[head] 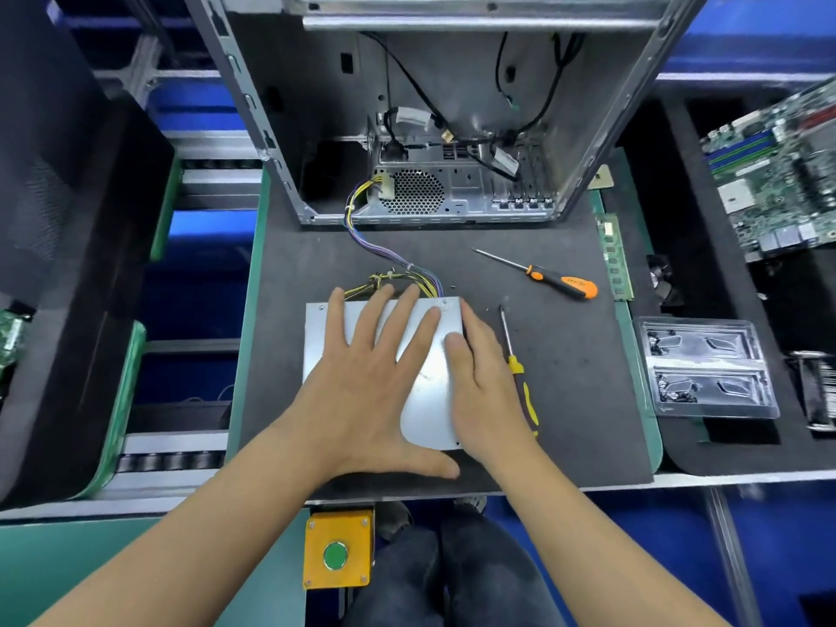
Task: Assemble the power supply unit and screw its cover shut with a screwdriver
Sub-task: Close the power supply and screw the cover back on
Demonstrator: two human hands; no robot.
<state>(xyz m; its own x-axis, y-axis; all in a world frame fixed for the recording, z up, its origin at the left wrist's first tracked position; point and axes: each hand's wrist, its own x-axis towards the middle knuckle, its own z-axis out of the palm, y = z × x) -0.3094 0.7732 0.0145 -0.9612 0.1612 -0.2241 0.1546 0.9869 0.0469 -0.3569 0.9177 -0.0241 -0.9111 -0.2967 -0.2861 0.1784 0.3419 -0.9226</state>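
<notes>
Pressing flat on the silver power supply cover [425,382], your left hand [366,386] lies spread with its fingers straight and fanned across the metal, gripping nothing, while your right hand [482,382] rests along the cover's right edge, fingers straight and laid together, also holding nothing. The power supply unit sits near the front of the dark work mat [565,400], directly ahead of you, and its bundle of yellow and purple wires [389,264] runs from its far edge up into the open computer case [429,129] that stands at the back of the mat. You have two screwdrivers on the mat: one with a yellow-and-black handle [520,377] lies just beside your right hand, its shaft pointing away from you, and one with an orange-and-black handle [561,282] lies farther off to the right, apart from both hands. A few tiny dark specks, perhaps screws, lie on the mat near the cover's far right corner; they are too small to tell. At the mat's right edge lies one green memory stick [613,257]. Beyond it, one clear plastic tray [705,368] with two compartments holds small dark parts, and one green motherboard [778,174] rests on the dark foam farther back. Below the table edge, a yellow box with one green button [335,555] faces you.
</notes>
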